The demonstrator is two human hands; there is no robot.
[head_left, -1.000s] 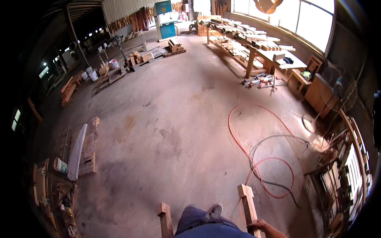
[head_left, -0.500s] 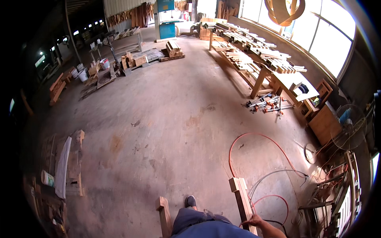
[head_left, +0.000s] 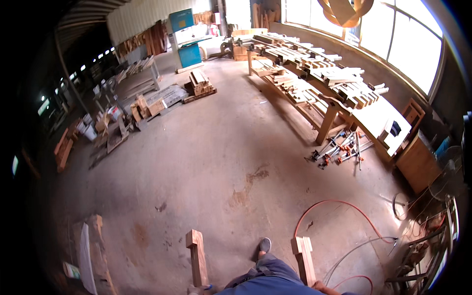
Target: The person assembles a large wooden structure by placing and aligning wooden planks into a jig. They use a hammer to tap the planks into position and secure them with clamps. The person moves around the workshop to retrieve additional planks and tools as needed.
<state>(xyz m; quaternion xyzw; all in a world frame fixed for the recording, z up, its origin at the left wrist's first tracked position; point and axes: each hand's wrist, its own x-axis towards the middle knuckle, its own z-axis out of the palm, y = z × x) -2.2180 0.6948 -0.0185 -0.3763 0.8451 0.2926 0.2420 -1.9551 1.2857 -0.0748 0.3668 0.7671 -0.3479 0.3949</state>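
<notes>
Two thick wooden beams with notched block ends reach forward, one on each side of my body. The left beam has my left hand closed at its near end, by a small patch of blue; the picture's lower edge cuts this hand off. Beside the near part of the right beam, my right hand grips its outer side, with most of its fingers hidden. The near ends of both beams run out of view.
A long workbench with wooden strips stands at right, clamps on the floor by its leg. A red hose loops ahead at right. Pallets with wood blocks sit at far left, a blue-green machine behind. Boards lie near left.
The workbench and clamps look closer, and the view has turned slightly. More of the left beam shows, and my left hand has come into view. My right hand sits lower in the picture.
</notes>
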